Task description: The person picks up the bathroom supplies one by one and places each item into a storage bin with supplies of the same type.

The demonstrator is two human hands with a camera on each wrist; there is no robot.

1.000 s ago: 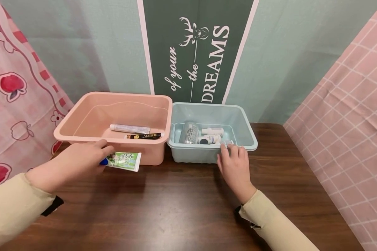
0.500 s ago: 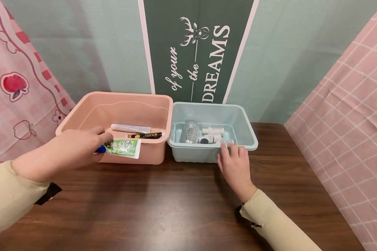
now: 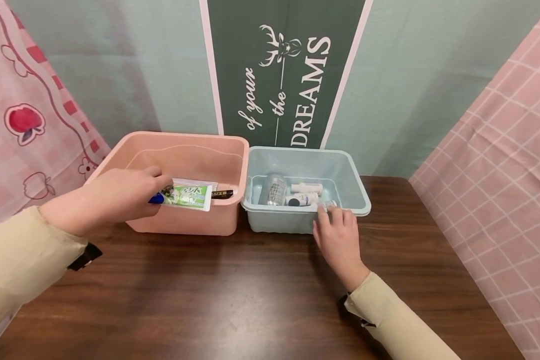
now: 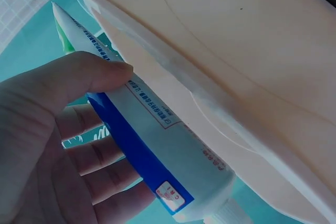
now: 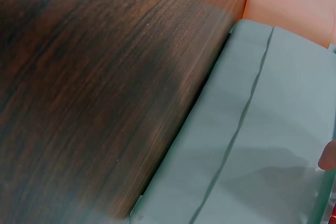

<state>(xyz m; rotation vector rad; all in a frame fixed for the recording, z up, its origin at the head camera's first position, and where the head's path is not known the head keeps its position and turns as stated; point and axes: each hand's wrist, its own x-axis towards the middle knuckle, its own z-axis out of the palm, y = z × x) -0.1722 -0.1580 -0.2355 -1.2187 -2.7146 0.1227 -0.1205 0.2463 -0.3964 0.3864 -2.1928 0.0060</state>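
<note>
My left hand [image 3: 132, 197] pinches a green and white toothpaste tube [image 3: 190, 196] over the front rim of the pink bin [image 3: 184, 220]. In the left wrist view, the thumb lies on the printed white and blue back of the tube [image 4: 157, 124], the fingers behind it. Partly covered by the tube, a black slim box [image 3: 222, 194] and a whitish tube lie in the bin. My right hand [image 3: 339, 240] grips the front rim of the light blue bin [image 3: 274, 222], fingers over the edge; in the right wrist view one fingertip [image 5: 328, 156] shows at the wall.
Inside the blue bin are a clear bottle [image 3: 275, 190], a white bottle [image 3: 307, 188] and a black-capped white bottle [image 3: 301, 199]. Both bins stand side by side on the dark wooden table [image 3: 252, 290]. A green curtain [image 3: 175, 65] hangs behind.
The left hand has lifted the toothpaste tube from in front of the pink bin's wall up to its rim, then shifted it slightly right. The right hand stays at the blue bin.
</note>
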